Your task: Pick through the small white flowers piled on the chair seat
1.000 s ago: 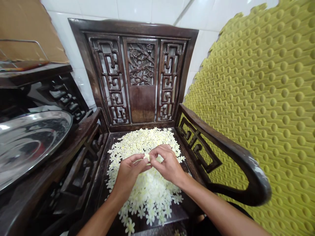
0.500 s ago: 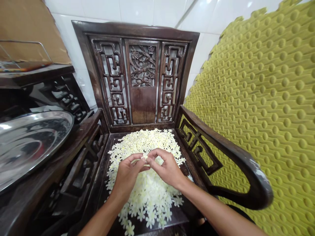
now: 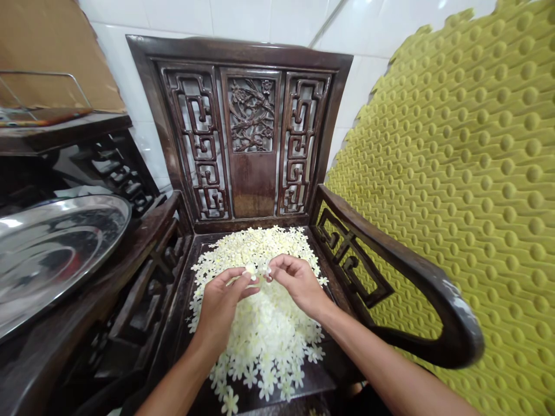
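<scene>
A deep heap of small cream-white flowers (image 3: 260, 323) covers the dark wooden chair seat (image 3: 203, 248), and some lie loose at its front. Above the heap's middle, my left hand (image 3: 221, 303) pinches a single flower (image 3: 250, 271) between thumb and fingertips. My right hand (image 3: 299, 283) hangs just to the right of that flower, with its fingers curled and its tips close beside it. Whether those fingertips hold anything is too small to tell. Neither hand appears to touch the heap.
The seat belongs to a carved dark wood armchair with a lattice back (image 3: 251, 138) and a curved right armrest (image 3: 390, 260). A steel tray (image 3: 56, 254) lies at left, and a yellow-green dimpled foam mat (image 3: 468, 173) stands at right against white tiles (image 3: 364, 34).
My hands have drawn slightly apart, and the right hand's fingertips have moved back from the flower. The left hand still pinches it, and the view has shifted slightly.
</scene>
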Action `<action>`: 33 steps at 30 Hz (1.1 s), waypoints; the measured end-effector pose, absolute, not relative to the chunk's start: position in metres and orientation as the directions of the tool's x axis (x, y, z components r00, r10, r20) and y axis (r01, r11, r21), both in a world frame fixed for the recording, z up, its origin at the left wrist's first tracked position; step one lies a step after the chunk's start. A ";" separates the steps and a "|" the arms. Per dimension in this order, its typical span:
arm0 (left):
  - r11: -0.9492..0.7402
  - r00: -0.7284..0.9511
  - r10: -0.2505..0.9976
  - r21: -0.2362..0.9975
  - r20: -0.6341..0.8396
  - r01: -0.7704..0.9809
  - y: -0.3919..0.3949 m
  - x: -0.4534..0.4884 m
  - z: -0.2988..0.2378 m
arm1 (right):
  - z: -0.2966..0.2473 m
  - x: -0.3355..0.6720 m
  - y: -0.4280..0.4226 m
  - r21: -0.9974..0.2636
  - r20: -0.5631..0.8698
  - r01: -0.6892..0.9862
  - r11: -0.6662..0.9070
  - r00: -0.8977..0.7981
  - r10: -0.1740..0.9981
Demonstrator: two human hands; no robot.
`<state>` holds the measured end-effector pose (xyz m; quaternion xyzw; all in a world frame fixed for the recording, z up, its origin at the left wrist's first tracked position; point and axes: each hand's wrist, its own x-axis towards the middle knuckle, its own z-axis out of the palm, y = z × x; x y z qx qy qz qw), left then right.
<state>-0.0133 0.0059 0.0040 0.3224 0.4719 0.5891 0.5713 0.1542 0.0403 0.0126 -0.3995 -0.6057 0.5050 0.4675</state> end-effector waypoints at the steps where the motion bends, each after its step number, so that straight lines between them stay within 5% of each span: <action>1: 0.099 -0.139 0.977 0.925 -0.160 -0.367 0.006 -0.014 0.004 | 0.014 0.154 0.041 -0.991 0.135 -0.024 0.133 -0.249 0.959; 7: 0.109 -0.165 0.971 0.931 -0.175 -0.347 0.007 -0.015 0.002 | 0.012 0.156 0.042 -0.994 0.106 -0.022 0.103 -0.242 0.965; 14: 0.106 -0.167 0.974 0.956 -0.155 -0.274 0.007 -0.014 0.002 | 0.002 0.158 0.044 -0.903 0.153 0.371 0.216 -0.192 0.969; 20: 0.031 -0.131 0.990 0.977 -0.059 -0.210 0.006 -0.013 0.002 | 0.017 0.152 0.030 -0.828 0.362 0.339 0.446 -0.285 0.888; 33: 0.027 -0.067 0.997 0.970 -0.044 -0.240 0.003 -0.013 0.000 | 0.014 0.150 0.026 -0.684 0.445 0.479 0.550 -0.324 0.835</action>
